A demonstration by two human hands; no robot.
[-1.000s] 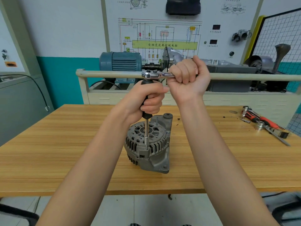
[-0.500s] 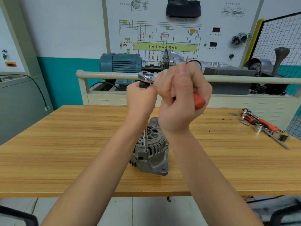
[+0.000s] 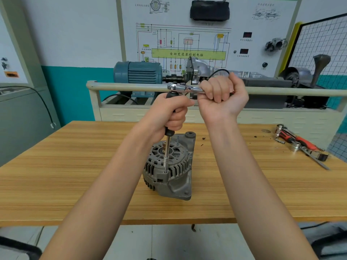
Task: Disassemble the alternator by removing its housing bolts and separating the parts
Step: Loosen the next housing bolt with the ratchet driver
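Grey alternator (image 3: pixel 169 169) upright on the bench (image 3: pixel 75 175): we're loosening a housing bolt, left grip (image 3: pixel 169 113) wrapped round the driver (image 3: pixel 167 147), right grip (image 3: pixel 223 98) clenching the ratchet (image 3: pixel 185 88); next, a steady swing.

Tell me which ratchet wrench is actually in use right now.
The chrome ratchet the right hand grips, atop the driver; the red-handled ratchet lies idle on the table.

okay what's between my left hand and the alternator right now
In the head view, only the driver's bare steel shaft spans that gap. It runs down from the black handle gripped in the left hand to a bolt hole on the alternator.
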